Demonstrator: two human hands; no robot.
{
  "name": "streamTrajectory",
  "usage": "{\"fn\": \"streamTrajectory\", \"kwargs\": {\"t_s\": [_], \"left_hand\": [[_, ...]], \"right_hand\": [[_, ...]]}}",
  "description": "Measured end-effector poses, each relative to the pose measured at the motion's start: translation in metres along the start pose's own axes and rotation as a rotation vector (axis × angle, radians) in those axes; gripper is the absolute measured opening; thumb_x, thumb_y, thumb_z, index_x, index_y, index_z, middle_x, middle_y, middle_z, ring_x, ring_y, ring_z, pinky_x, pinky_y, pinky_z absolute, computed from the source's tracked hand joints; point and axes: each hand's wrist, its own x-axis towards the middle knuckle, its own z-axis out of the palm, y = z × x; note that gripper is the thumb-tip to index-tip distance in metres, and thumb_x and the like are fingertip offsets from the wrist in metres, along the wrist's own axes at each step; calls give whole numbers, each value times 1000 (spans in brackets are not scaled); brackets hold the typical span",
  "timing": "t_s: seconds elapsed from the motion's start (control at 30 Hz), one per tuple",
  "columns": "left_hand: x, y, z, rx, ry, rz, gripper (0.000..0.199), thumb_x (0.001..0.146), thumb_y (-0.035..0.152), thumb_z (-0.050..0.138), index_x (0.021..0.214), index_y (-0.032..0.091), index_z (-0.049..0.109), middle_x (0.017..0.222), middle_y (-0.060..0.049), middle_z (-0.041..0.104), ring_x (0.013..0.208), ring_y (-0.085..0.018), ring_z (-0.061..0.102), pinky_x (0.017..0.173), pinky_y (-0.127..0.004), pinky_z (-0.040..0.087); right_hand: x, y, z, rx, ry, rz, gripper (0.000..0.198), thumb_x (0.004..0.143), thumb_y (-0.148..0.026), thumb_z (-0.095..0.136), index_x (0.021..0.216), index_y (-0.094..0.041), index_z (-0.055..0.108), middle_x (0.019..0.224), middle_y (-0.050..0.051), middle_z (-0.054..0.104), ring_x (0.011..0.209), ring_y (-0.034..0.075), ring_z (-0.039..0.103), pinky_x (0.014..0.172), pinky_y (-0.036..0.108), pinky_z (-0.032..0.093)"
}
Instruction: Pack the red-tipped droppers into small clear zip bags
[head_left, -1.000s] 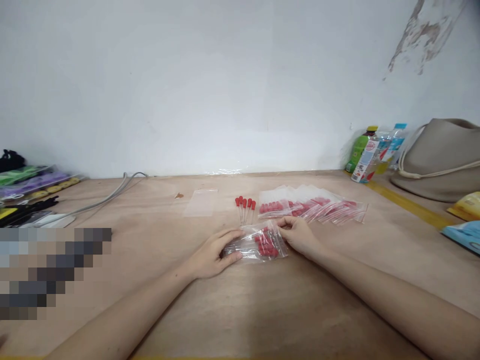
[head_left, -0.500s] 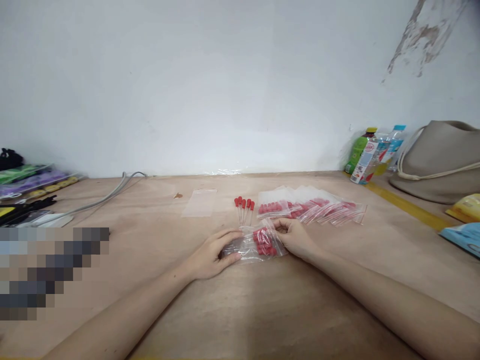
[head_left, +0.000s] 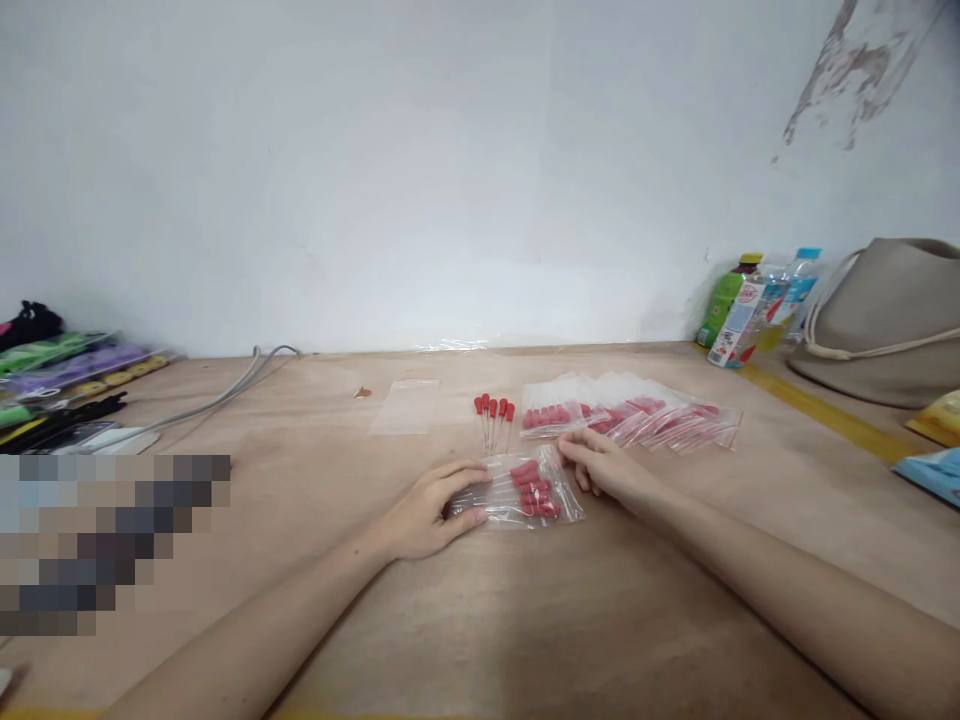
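Note:
A clear zip bag [head_left: 499,515] lies on the table holding several glass droppers with red bulbs [head_left: 534,490], thin stems toward the left. My left hand [head_left: 431,515] keeps its left end between thumb and fingers. With fingers curled and pinched, my right hand [head_left: 600,465] is at the bag's upper right corner, by the zip edge. Just behind the bag stand out several loose red-bulbed droppers [head_left: 493,410], lying with stems toward me. Filled zip bags [head_left: 630,410] overlap in a fanned row behind my right hand. An unfilled zip bag [head_left: 405,408] lies flat behind my left hand.
A grey cable [head_left: 225,385] runs along the left, near packs of coloured goods [head_left: 82,375]. Drink bottles [head_left: 739,310] and a beige bag [head_left: 877,300] stand at the back right. Yellow tape [head_left: 825,410] crosses the table there. A blurred patch covers the lower left.
The zip bag now lies flatter, its red bulbs spread more evenly. My right hand has shifted slightly up and right along its edge. My left hand stays at the left end.

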Motion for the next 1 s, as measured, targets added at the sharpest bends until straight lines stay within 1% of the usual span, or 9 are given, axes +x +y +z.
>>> {"fn": "streamTrajectory", "kwargs": {"t_s": [0.07,0.2,0.27,0.37,0.5,0.63,0.77,0.93,1.0], "left_hand": [[0,2,0,-6,2,1,36,84,34,50,118,21,50,123,-8,50,114,-22,45,98,-39,37],[1,0,-1,-13,16,-40,37,87,35,45,121,22,47,127,-7,47,115,-20,45,97,-36,38],[1,-11,-4,67,111,-131,37,88,37,41,121,22,47,129,-7,44,117,-19,42,98,-35,37],[0,-41,-15,338,257,-298,42,87,43,39,119,19,50,132,-9,41,125,-24,32,103,-43,26],[-3,-76,-28,498,153,-535,54,87,50,32,128,15,41,138,-13,33,129,-30,23,102,-51,22],[-5,-78,-30,512,103,-551,51,88,49,29,123,17,47,132,-12,43,124,-29,35,100,-50,26],[-6,-64,-28,571,120,-525,39,89,38,31,104,14,58,118,-12,53,114,-26,45,98,-42,31],[-11,-44,-26,614,66,-492,34,89,31,28,83,13,56,92,-13,58,91,-25,56,79,-38,44],[-13,-33,-23,617,22,-470,32,89,29,27,80,13,54,82,-12,58,81,-24,57,73,-36,45]], "right_hand": [[-1,1,1,17,-61,-12,32,72,-44,55,87,-17,59,66,-1,61,48,8,49,46,21,38],[-9,-4,7,62,-255,-154,27,66,-42,63,74,-16,61,72,1,64,67,14,58,61,25,44],[-13,-9,5,155,-264,-127,26,67,-42,62,71,-16,58,68,0,63,63,13,58,59,25,45],[-13,-19,-7,325,-281,-83,25,68,-40,62,75,-17,57,68,0,63,58,12,57,58,26,46],[6,-36,-30,423,-20,-189,20,69,-35,61,74,-17,56,64,1,62,54,13,58,54,26,46],[40,-41,-29,460,220,-256,12,71,-26,56,80,-17,54,71,3,64,62,15,61,57,28,49],[61,-30,-10,212,319,-166,15,65,-24,58,78,-16,54,72,4,65,66,17,62,61,29,49],[56,-20,-2,-278,481,-146,67,55,-32,67,114,-13,43,92,10,64,86,23,59,73,33,45],[53,-20,-1,-444,446,-181,64,58,-35,65,114,-13,45,103,12,61,96,24,55,80,33,42]]}}
